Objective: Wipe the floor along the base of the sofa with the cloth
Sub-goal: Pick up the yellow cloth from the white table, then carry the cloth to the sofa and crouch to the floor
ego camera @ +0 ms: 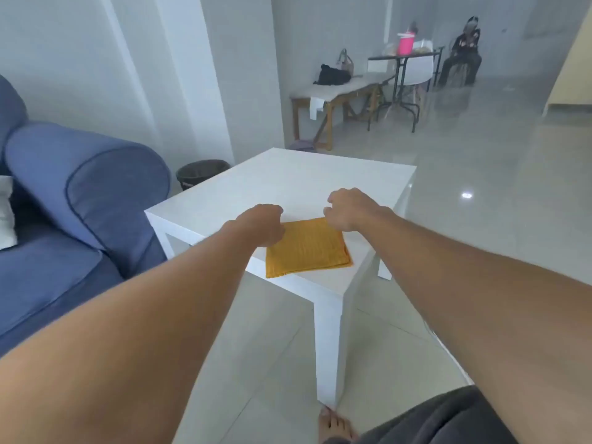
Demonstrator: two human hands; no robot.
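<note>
status: wiping not started, as far as i can judge. cloth point(307, 248) is orange, folded flat into a rough square, lying on the white side table point(320, 174) toward the near corner, not on the floor. my left hand point(262, 227) sits over the cloth's far left corner, fingers curled under so i can't see them; looks like contact with the edge, but i cannot tell if it has a real pinch on the fabric. my right hand point(347, 208) is at the far right corner, fingers curled loosely, touching or just above the edge; same story, grip not confirmed. cloth shows no lift, no crease, it lies flat on the table. so i read this as the pickup step, both hands going for the far edge. blue sofa point(80, 200) is to my left, just beside the table, arm roll facing me. the floor strip along its base is mostly hidden behind my left forearm and the table, so i can't say what state it is in. tiled floor point(480, 219) elsewhere looks glossy. left to do, by my estimate: grab the cloth, get down to the sofa base, wipe along it. basically the whole job. small dark bin point(201, 173) sits past the sofa arm, near the wall, and could be in the way at the far end of the pass.
</note>
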